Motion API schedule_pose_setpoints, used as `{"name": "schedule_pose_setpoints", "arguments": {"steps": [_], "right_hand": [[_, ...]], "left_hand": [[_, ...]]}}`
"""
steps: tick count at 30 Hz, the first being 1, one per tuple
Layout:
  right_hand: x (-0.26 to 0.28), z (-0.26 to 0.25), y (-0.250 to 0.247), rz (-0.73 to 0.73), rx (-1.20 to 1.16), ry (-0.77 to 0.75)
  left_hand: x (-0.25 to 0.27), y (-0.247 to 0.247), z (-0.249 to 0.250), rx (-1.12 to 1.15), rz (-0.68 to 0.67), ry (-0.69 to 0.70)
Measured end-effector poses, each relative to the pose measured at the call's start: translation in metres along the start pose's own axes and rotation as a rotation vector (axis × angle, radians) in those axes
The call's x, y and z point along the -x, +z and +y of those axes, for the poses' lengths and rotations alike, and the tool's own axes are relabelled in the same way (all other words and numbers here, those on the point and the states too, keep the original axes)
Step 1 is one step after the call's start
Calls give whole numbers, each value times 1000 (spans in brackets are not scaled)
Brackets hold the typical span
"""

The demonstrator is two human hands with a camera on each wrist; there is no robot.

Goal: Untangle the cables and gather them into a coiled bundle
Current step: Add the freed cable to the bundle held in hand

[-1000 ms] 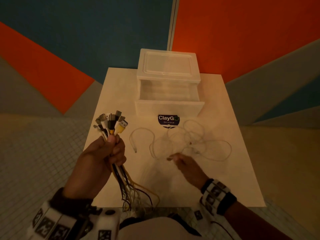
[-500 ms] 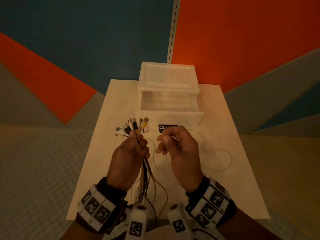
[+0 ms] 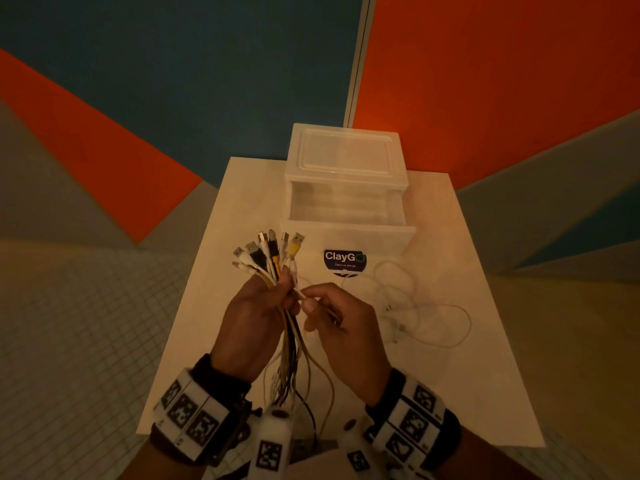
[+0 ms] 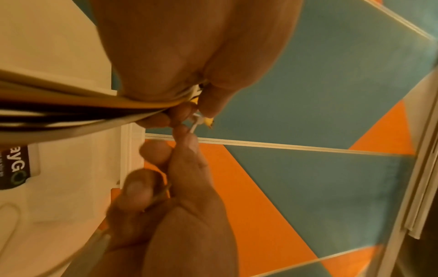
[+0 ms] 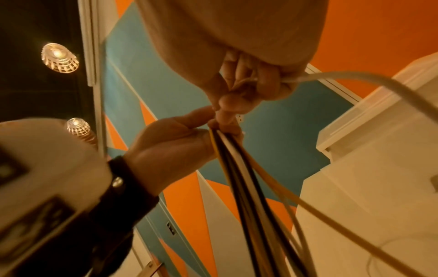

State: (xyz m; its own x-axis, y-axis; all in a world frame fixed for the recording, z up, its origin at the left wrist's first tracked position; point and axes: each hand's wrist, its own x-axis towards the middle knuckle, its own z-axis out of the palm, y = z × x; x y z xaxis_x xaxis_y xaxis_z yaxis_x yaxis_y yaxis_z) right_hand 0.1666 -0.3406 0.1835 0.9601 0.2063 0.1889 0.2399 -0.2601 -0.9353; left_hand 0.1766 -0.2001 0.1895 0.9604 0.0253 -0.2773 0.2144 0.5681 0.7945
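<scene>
Cables (image 3: pixel 270 258) above table (image 3: pixel 221 271) edge

My hands meet above the near middle of the white table (image 3: pixel 221 271), and bare tabletop lies open to their left. To the right, a loose white cable (image 3: pixel 426 313) sprawls in loops across the surface. Straight ahead the plastic drawer box (image 3: pixel 346 157) stands with its drawer (image 3: pixel 349 233) pulled toward me, blocking the far middle. Cable ends dangle below my wrists.
</scene>
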Motion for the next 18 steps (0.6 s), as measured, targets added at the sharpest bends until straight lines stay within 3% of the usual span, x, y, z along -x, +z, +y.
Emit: {"name": "schedule_pose_setpoints", "arguments": {"steps": [6,11,18], "right_hand": [[-16,-6,-23,94,-28,-134],[-27,-8,-2,139,105,-89],[-28,-8,-1,43,141,-87]], "left_hand": [[-9,-12,9,209,32,-55],[2,5,5,33,-80,-36],[2,13,-2,-157,46,36]]}}
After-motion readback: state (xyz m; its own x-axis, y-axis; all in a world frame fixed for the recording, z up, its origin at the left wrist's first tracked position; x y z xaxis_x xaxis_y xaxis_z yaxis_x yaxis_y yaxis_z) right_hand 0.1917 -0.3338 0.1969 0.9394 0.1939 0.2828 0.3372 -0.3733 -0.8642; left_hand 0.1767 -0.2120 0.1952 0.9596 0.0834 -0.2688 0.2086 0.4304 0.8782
